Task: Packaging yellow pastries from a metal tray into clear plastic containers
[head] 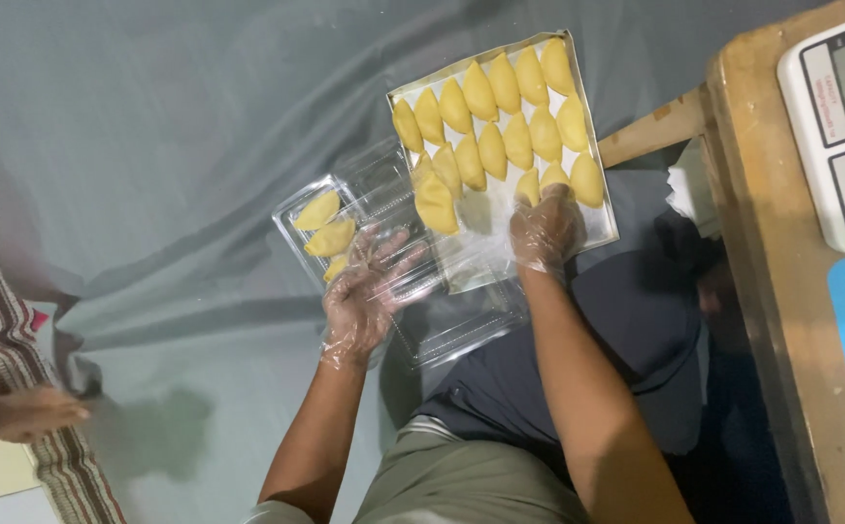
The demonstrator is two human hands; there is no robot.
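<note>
Head view, left hand (364, 296) grip apart over clear container (393, 252), right hand (546, 231) grip clamped on yellow pastry (555, 178), tray (605, 231).

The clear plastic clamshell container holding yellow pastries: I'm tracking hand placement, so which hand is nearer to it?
Left. The left hand, in a thin plastic glove, rests on the clear plastic clamshell container beside its yellow pastries. The gloved right hand is on the pastry tray, touching a pastry there.

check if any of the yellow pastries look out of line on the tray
One does. The pastry at the tray's lower left lies over the edge, half off the neat rows, toward the clear plastic container. The right hand touches the bottom row; the left hand rests over the container.
</note>
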